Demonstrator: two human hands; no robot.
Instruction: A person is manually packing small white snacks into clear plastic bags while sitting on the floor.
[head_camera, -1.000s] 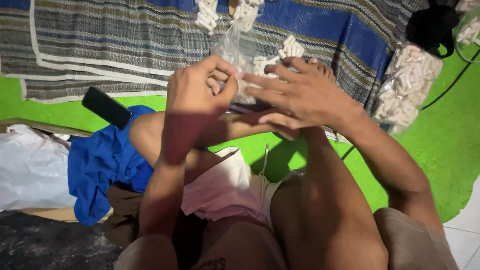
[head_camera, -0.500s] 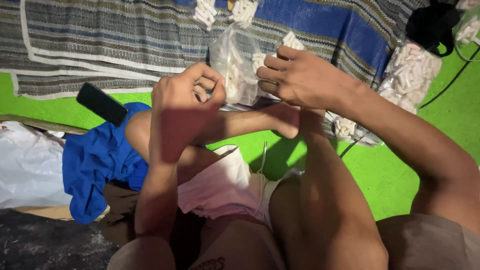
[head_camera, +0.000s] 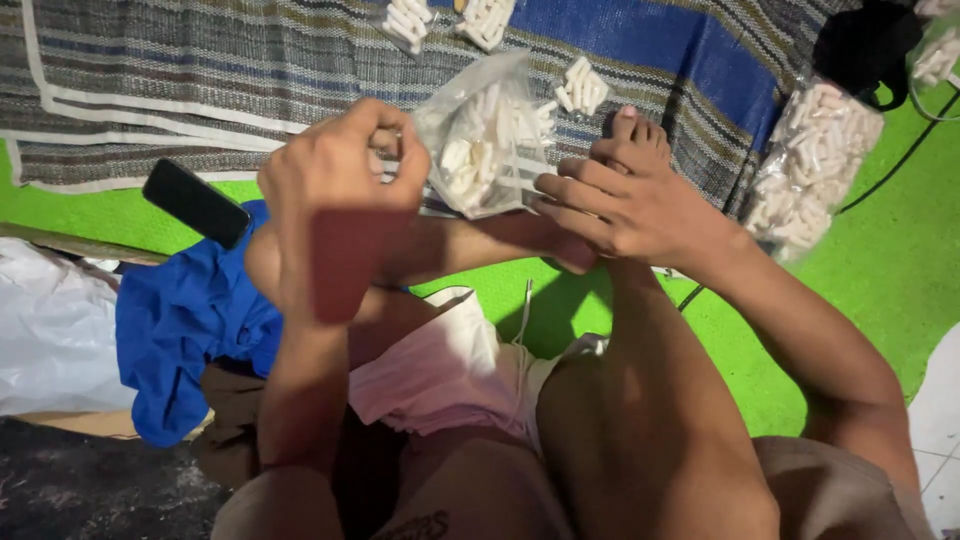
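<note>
I sit on the floor with my bare legs bent in front of me. A small clear plastic bag (head_camera: 485, 135) full of white capsule-shaped pieces hangs between my hands above my legs. My left hand (head_camera: 345, 170) is raised, its fingers pinched on the bag's upper left edge. To the right, the fingers of my right hand (head_camera: 620, 205) hold the bag's lower right side. My foot shows just behind the right hand.
A striped woven mat (head_camera: 200, 80) covers the floor ahead, with loose heaps of white pieces (head_camera: 580, 85) on it. A larger filled clear bag (head_camera: 815, 160) lies at right. A black phone (head_camera: 195, 203) rests on blue cloth (head_camera: 180, 320). A green mat (head_camera: 870, 290) lies beneath.
My hands have drawn apart from where they met in front. The small bag of white pieces is now lifted into plain view between them.
</note>
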